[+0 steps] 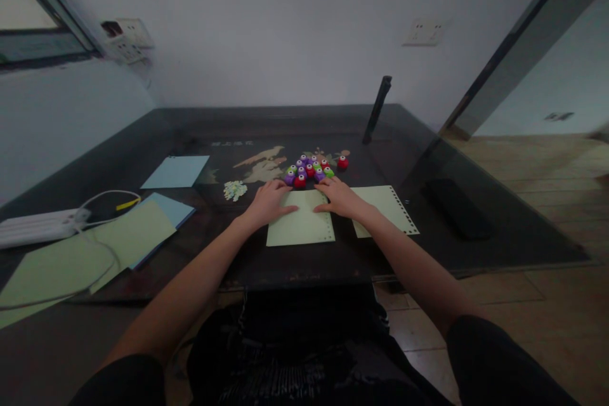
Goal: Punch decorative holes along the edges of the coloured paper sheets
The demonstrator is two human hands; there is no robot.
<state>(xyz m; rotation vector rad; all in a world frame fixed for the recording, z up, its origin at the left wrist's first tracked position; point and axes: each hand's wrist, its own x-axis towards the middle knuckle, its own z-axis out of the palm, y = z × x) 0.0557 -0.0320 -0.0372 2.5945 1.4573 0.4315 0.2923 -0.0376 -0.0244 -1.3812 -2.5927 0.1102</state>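
My left hand [270, 203] lies at the left of a pale green punched sheet [302, 228], thumb stretched apart over the paper. On the sheet's right side is my right hand [339, 198], its thumb also spread inward. Both hands look open, with nothing visible in them. Just beyond the fingertips sits a cluster of small red, purple and green balls [309, 170] with eye-like white and dark spots. My fingertips are close to its near edge; whether they touch it I cannot tell. A single red ball [342, 163] stands apart at the cluster's right.
Another punched sheet [385, 206] lies partly under my right forearm. Small pale paper bits [235, 190] are heaped left of my left hand. Farther out are a blue sheet [177, 171], a power strip [40, 227] with cable, a black phone-like slab [457, 208] and an upright black stick [377, 109].
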